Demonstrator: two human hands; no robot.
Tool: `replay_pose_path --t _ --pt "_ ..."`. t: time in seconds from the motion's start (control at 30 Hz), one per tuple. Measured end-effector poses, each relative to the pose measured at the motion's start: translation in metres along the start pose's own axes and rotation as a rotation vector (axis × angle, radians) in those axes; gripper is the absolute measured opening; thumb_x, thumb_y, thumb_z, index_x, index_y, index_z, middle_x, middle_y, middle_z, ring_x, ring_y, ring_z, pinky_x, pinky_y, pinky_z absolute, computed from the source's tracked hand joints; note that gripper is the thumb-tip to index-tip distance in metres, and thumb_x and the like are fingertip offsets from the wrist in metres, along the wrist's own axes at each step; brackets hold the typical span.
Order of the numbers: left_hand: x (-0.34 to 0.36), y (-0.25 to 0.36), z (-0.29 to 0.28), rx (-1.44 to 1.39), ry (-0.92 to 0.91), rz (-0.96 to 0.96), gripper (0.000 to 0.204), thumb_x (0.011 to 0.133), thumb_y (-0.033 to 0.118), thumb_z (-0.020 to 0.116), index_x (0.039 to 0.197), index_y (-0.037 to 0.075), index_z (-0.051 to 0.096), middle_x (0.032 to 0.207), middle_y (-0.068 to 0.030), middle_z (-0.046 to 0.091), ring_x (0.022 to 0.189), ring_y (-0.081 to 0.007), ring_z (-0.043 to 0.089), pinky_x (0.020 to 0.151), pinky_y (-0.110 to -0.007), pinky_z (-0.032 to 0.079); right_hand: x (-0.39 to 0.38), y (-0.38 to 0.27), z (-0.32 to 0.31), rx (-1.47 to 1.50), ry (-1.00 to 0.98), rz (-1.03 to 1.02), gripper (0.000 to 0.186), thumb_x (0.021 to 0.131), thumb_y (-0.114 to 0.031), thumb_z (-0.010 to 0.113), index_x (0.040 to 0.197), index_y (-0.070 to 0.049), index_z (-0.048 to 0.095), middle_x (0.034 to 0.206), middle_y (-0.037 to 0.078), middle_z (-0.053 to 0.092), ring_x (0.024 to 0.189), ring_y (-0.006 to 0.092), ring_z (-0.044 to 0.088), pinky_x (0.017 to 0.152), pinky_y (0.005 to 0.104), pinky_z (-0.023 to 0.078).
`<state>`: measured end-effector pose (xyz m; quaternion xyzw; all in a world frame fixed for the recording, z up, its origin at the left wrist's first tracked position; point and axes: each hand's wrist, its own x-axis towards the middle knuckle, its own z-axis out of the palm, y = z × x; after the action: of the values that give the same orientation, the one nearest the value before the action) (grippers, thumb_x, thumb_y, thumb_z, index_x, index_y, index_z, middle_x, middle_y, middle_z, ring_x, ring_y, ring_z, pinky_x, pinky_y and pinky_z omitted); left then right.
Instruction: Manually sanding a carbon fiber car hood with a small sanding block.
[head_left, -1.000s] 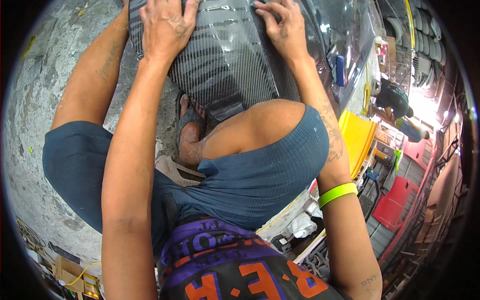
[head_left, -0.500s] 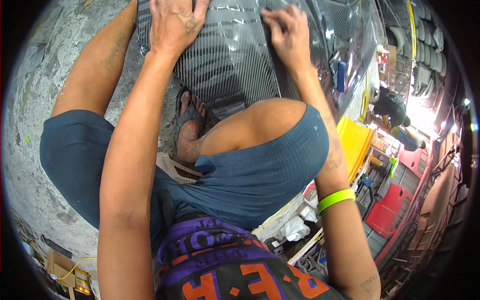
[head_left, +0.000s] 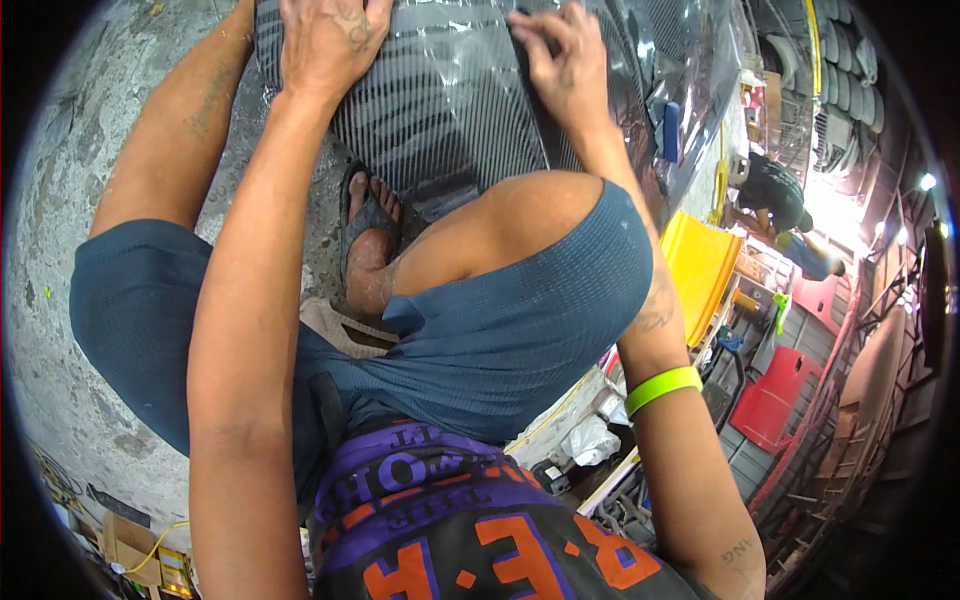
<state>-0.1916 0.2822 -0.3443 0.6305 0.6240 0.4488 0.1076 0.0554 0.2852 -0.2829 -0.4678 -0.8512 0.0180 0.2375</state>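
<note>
A large dark panel (head_left: 440,110) with a striped, carbon-fibre-like weave and a glossy surface lies at the top of the head view. My left hand (head_left: 330,45) rests flat on its left part, thumb apart from the fingers; the fingertips run out of the picture. Over the panel's right part is my right hand (head_left: 565,60), fingers bent and thumb drawn close to the forefinger. Whatever may be between those fingertips is too small to make out. Clear plastic film (head_left: 690,60) with creases covers the area right of that hand.
My sandalled foot (head_left: 372,215) stands against the panel's near edge on the grey concrete floor (head_left: 120,90). A blue block (head_left: 670,130) lies on the film. Farther right are a yellow panel (head_left: 700,265), a red panel (head_left: 775,400) and a bent-over person (head_left: 770,195).
The whole view has shifted slightly, so everything sits a little higher and further left. Both hands stay at about the same places on the panel, the right one still with bent fingers.
</note>
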Motion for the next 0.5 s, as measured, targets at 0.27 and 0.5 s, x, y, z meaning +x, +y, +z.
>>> replay_pose_path --t 0.27,0.5 --pt "-0.002 -0.003 0.003 0.001 0.011 -0.007 0.046 0.102 0.028 0.06 0.14 0.002 0.055 0.143 -0.0187 0.055 0.133 -0.0393 0.05 0.111 -0.05 0.04 0.01 0.01 0.009 0.049 0.061 -0.012 0.009 0.085 -0.002 0.073 0.094 -0.003 0.074 0.09 0.018 0.06 0.089 0.0418 0.058 0.083 0.0459 0.046" --pt "0.003 0.016 0.005 -0.009 -0.019 -0.027 0.045 0.103 0.028 0.059 0.139 0.003 0.056 0.143 -0.0175 0.055 0.132 -0.0389 0.05 0.111 -0.05 0.039 0.054 0.048 -0.006 -0.157 -0.013 -0.092 0.01 0.089 -0.007 0.07 0.095 -0.005 0.077 0.09 0.017 0.061 0.09 0.0396 0.058 0.084 0.0478 0.047"
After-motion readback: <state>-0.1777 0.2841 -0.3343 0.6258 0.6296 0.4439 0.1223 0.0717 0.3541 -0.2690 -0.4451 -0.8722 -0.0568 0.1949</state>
